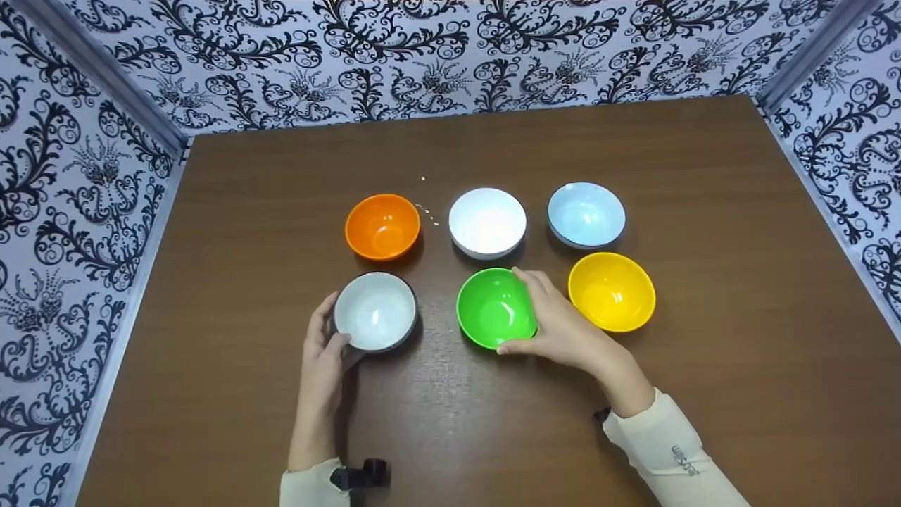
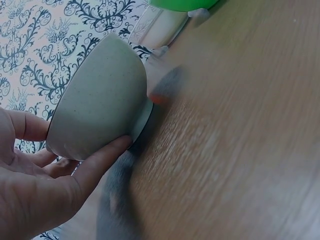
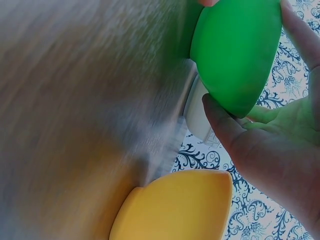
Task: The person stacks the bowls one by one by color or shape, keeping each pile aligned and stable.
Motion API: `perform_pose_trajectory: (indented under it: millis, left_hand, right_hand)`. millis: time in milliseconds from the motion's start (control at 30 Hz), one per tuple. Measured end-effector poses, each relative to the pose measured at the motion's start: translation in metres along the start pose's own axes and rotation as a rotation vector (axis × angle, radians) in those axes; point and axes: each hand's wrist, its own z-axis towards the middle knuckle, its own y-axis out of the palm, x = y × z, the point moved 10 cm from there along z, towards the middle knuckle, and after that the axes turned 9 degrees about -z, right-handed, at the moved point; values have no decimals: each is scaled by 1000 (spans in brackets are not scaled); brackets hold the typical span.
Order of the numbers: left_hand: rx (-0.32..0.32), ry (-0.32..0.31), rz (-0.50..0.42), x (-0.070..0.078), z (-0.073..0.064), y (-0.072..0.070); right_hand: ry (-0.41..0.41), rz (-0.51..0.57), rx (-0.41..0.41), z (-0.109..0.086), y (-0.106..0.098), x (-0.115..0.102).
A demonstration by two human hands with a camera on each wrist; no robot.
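Note:
My left hand (image 1: pixel 325 359) grips the left side of a pale grey bowl (image 1: pixel 376 311) with a dark rim, thumb low on its wall in the left wrist view. On the right, my right hand (image 1: pixel 559 327) holds a green bowl (image 1: pixel 495 308) by its right side, thumb and fingers spread around the wall. In the right wrist view the green bowl (image 3: pixel 237 55) has its base close to the tabletop. Whether either bowl is slightly lifted, I cannot tell. Just beyond the right hand sits a yellow bowl (image 1: pixel 612 292). No contents show in the held bowls.
Behind stand an orange bowl (image 1: pixel 382 227), a white bowl (image 1: pixel 487 223) and a light blue bowl (image 1: pixel 586 215) in a row. Small pale crumbs (image 1: pixel 426 211) lie between the orange and white bowls. Patterned panels (image 1: pixel 394 63) border the brown table (image 1: pixel 493 429).

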Motion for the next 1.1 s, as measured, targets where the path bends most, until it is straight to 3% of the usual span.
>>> perform_pose_trajectory:
  millis: [433, 1100]
  left_hand:
    - [-6, -39, -20, -2, -3, 2]
    - [-50, -12, -112, 12, -7, 16]
  right_hand:
    - [1, -8, -4, 0, -1, -1]
    - [7, -2, -8, -1, 1, 0]
